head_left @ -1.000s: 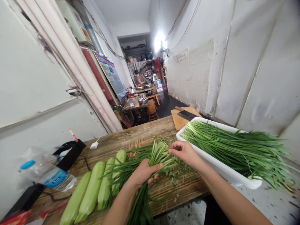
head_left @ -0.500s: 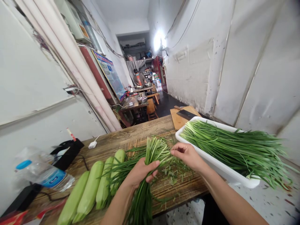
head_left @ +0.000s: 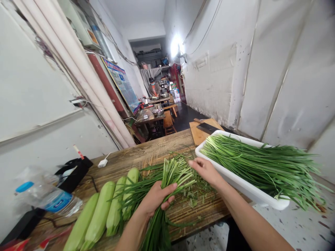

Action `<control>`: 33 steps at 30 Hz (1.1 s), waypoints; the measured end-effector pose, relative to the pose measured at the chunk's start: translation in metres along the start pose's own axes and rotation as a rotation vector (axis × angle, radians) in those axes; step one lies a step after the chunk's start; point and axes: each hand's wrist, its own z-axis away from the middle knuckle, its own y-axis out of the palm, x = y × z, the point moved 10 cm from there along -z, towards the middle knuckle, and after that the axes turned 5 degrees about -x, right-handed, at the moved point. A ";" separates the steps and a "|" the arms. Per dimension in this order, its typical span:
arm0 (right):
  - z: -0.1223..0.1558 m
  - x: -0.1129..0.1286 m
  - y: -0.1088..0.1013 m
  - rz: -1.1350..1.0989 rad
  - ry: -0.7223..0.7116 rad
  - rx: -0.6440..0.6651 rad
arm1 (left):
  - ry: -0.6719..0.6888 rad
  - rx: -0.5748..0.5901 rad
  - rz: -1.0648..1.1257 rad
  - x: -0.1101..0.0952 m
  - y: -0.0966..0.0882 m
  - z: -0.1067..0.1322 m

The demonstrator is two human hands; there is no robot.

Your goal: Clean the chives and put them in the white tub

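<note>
My left hand (head_left: 160,198) is wrapped round a bunch of garlic chives (head_left: 176,174), pale stem ends fanned toward the right and green leaves hanging below the wrist. Just right of those stem ends, my right hand (head_left: 204,170) is closed in a pinch; whatever its fingertips hold, if anything, is too small to make out. Under the hands, trimmed scraps (head_left: 193,195) and more loose chives are scattered on the wooden table (head_left: 157,146). Several pale green zucchini (head_left: 101,212) lie side by side left of my left hand, with some chive leaves over them.
A white plastic tub (head_left: 235,186) heaped with chives stands on the right. Behind it lies a cleaver (head_left: 205,128) on a wooden cutting board (head_left: 195,134). Thin skewers (head_left: 149,163), a white plug (head_left: 103,162) and a water bottle (head_left: 56,202) sit leftward. A person (head_left: 154,88) works far back.
My right hand has drawn slightly away from the stem ends, up and to the left in view. The left hand keeps its grip on the chives, and its stems spread slightly lower.
</note>
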 end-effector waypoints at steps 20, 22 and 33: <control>0.006 0.029 0.016 0.028 -0.090 0.186 | -0.188 0.293 0.261 0.026 0.020 -0.005; 0.003 0.022 0.010 -0.048 -0.015 0.098 | -0.191 0.309 0.265 0.023 0.023 -0.005; -0.006 0.024 0.023 0.026 -0.012 0.113 | -0.174 0.310 0.243 0.022 0.022 -0.006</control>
